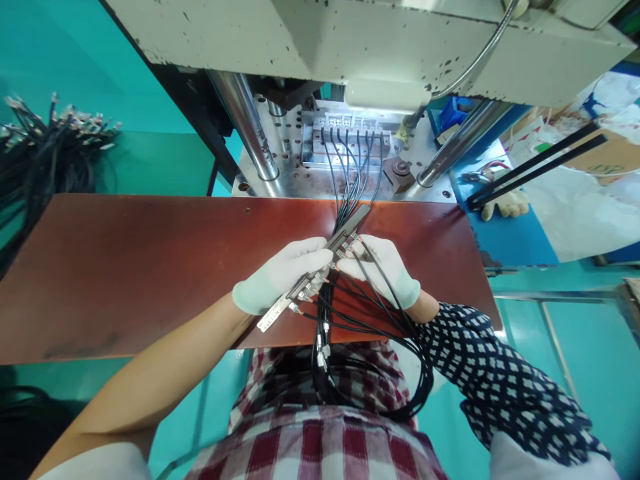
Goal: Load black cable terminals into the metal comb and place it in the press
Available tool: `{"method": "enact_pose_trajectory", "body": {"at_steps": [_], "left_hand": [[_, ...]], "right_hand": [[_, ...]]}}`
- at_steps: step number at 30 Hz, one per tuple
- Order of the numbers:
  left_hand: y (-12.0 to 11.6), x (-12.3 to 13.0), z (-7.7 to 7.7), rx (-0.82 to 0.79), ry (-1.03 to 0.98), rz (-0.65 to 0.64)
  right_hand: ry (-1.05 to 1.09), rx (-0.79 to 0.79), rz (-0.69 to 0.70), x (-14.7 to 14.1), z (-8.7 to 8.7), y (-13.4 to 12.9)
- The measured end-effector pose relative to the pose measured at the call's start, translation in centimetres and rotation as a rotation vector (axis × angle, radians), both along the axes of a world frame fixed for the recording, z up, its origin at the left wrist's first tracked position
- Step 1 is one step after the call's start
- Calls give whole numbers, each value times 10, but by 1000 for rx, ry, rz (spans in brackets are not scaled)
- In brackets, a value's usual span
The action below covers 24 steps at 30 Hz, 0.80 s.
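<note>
My left hand (287, 272), in a white glove, is closed round a long metal bar (275, 313) that lies slantwise above the brown table. Several metal connectors (310, 287) with black cables (370, 320) line its lower right side. On the bar's right, my right hand (383, 267), also gloved, pinches a connector near the upper end; its fingertips partly hide it. The cables loop down over my lap. Beyond the table, a second row of cables (357, 163) runs out of a metal fixture (317, 150) in the press.
The brown table (150, 267) spans the front of the press, between two steel columns (245, 127). A bundle of black cables (55, 147) hangs at the far left. Two black bars (540, 167) jut out at the right, by a glove (507, 200) on a blue surface.
</note>
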<state>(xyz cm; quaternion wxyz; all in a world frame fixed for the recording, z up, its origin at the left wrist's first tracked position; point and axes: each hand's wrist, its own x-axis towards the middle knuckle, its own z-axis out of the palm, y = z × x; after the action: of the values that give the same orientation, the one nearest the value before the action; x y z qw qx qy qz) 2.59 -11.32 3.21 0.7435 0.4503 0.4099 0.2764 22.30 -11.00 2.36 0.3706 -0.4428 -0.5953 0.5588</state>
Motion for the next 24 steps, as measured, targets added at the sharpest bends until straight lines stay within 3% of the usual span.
{"method": "enact_pose_trajectory", "body": {"at_steps": [4,7,9,10,12,14,20,24], "left_hand": [[0,-2,-3,91,64,-19],[0,-4,-5,103,76,-46],[0,-3,-6,129,62,-52],[1,-2,-7,145,54,-52],[1,-1,-6,148,42,-52],[2,-1,-6,146,23,-55],[2,-2,-6,274,57,-33],[-1,-2,-4,317,109,-49]], "right_hand": [[-52,47,-8,2,-2,3],[-124,65,200,20,-3,10],[-93,-60,367,37,-1,15],[-49,-160,383,45,0,17],[57,-339,289,55,3,20],[95,-405,204,54,7,20],[-220,-248,168,18,22,11],[-266,-228,121,2,27,7]]}}
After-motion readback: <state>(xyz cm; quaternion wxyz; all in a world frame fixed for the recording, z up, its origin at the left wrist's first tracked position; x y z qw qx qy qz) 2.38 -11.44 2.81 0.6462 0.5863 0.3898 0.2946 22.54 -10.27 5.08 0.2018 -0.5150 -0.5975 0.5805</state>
